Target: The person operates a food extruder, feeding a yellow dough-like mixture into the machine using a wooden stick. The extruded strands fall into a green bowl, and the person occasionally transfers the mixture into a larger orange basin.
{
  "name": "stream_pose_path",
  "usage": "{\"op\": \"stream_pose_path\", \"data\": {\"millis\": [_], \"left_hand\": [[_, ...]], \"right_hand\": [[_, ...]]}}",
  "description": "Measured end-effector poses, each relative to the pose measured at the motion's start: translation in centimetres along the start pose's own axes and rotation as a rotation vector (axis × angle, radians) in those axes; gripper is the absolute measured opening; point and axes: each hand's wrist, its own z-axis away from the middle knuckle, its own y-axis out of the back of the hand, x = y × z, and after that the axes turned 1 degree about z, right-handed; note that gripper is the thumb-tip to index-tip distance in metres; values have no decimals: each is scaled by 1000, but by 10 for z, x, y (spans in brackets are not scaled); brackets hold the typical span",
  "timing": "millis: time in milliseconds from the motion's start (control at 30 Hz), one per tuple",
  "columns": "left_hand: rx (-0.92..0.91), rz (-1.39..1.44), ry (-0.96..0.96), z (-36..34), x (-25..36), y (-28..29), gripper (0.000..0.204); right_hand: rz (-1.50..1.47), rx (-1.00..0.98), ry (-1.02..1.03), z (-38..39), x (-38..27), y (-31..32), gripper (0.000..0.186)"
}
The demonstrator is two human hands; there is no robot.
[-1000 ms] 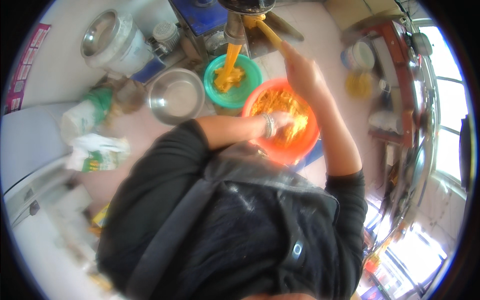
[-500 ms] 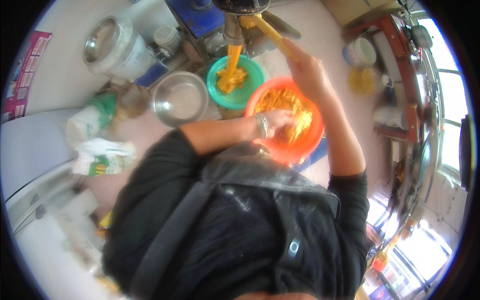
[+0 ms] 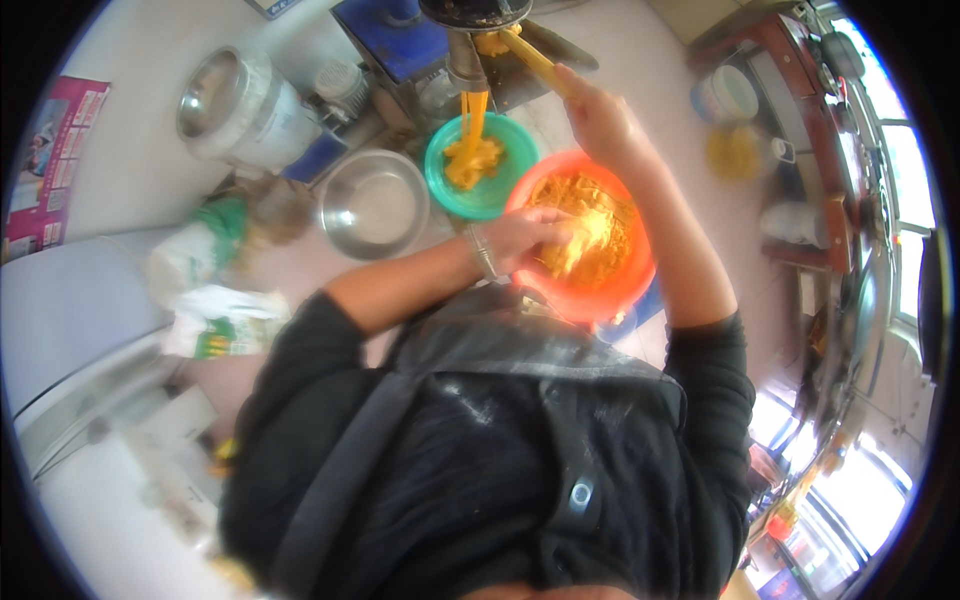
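Observation:
My left hand [image 3: 530,238], with a bracelet at its wrist, is closed on a clump of yellow dough [image 3: 578,250] over an orange basin [image 3: 640,262]. More yellow, stringy dough fills that basin. Raised above its far side, my right hand [image 3: 605,125] grips a yellowish wooden stick [image 3: 535,60]. The stick's far end meets yellow dough by the top of a dark metal machine [image 3: 475,12]. From the machine's spout [image 3: 465,65], yellow strands [image 3: 474,115] hang into a green basin [image 3: 520,165], where they pile up.
A steel bowl [image 3: 374,205] stands left of the green basin. Beyond it are a large pale pot [image 3: 255,110] and a blue machine part [image 3: 400,40]. White and green bags [image 3: 225,320] lie at left. A shelf unit [image 3: 800,75] and white bucket [image 3: 727,95] stand at right.
My left hand has drawn back slightly toward the left rim of the orange basin, and its forearm slants more. The right hand keeps its hold on the stick. The view has shifted a little.

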Motion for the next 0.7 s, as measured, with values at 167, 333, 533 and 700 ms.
{"op": "stream_pose_path", "data": {"millis": [167,333,533,700], "left_hand": [[-19,-20,-36,28,10,-4,53],[-24,9,-156,57,23,-13,48],[16,8,-253,83,46,-18,47],[14,-52,-337,94,69,-22,48]], "right_hand": [[12,-34,-45,-7,0,0,42],[-28,-77,1,-7,4,25,46],[164,-71,-58,-14,-10,32,46],[353,-169,-7,-24,-32,20,50]]}}
